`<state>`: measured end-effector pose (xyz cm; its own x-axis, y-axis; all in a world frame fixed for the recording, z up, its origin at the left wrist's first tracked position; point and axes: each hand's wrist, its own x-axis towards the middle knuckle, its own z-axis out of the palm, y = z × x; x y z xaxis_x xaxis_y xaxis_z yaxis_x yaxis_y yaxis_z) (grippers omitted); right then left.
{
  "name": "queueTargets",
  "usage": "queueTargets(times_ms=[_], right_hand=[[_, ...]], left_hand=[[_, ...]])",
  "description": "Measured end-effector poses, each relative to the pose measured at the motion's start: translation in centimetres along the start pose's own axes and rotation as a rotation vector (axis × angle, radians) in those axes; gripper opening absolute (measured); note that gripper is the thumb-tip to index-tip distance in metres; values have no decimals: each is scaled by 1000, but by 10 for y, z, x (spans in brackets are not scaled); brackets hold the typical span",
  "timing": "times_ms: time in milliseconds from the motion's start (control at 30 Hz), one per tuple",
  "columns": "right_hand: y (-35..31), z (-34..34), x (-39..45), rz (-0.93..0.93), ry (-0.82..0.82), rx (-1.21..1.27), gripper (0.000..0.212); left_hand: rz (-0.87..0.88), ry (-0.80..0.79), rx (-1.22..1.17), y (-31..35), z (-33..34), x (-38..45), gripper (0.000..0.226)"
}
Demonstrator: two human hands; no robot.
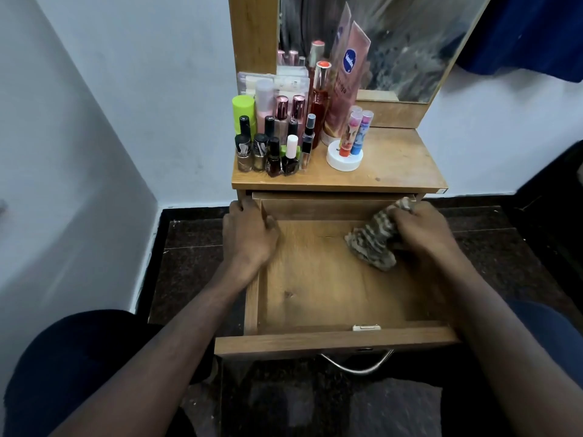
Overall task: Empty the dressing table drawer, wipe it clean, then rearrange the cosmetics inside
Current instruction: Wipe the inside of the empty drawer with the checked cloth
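The wooden drawer [315,294] is pulled out of the dressing table and holds no cosmetics. My right hand [419,230] grips a brown striped cloth [372,244] and presses it on the drawer floor at the far right. My left hand [249,234] holds the drawer's left wall near the back, fingers curled over its edge. On the table top [394,162] stand the cosmetics: several nail polish bottles [268,152], a green-capped bottle [243,108], a red bottle [318,111], a pink lotion tube [344,89], two lip balms [355,130] on a white jar [344,160].
A mirror [394,42] rises behind the table top. White walls close in on the left and behind. Dark stone floor [189,263] surrounds the table. A metal handle [356,364] hangs on the drawer front. Blue fabric [530,36] hangs at top right.
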<state>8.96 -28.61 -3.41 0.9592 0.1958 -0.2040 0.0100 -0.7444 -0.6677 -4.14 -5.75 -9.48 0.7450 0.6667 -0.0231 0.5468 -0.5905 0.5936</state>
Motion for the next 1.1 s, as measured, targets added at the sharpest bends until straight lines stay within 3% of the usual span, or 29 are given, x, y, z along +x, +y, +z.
queueTargets(times_ms=[67, 167, 333, 433, 600, 767, 833, 967, 1100], right_hand=[[-15, 20, 7, -65, -66, -136, 20], [-38, 56, 4, -158, -123, -294, 26], [-52, 99, -4, -294, -199, -324, 22], [-46, 87, -6, -304, -113, -296, 22], [-22, 55, 3, -186, 178, -297, 23], [-20, 60, 6, -260, -13, -357, 27], [-16, 64, 5, -280, 21, -350, 25], [-12, 65, 0, -282, 245, -294, 20], [-14, 54, 8, -236, 165, -280, 20]], left_hand=[[40, 26, 74, -2, 1, 0, 50], [58, 53, 102, -6, 2, 0, 47], [68, 60, 102, -5, 3, 0, 44], [61, 68, 112, -10, 3, -1, 42], [88, 76, 102, -7, 1, -2, 43], [75, 68, 101, 0, -2, -3, 45], [66, 61, 112, -5, -2, -4, 47], [61, 52, 100, -11, 3, -7, 46], [72, 58, 90, -3, -2, -1, 45]])
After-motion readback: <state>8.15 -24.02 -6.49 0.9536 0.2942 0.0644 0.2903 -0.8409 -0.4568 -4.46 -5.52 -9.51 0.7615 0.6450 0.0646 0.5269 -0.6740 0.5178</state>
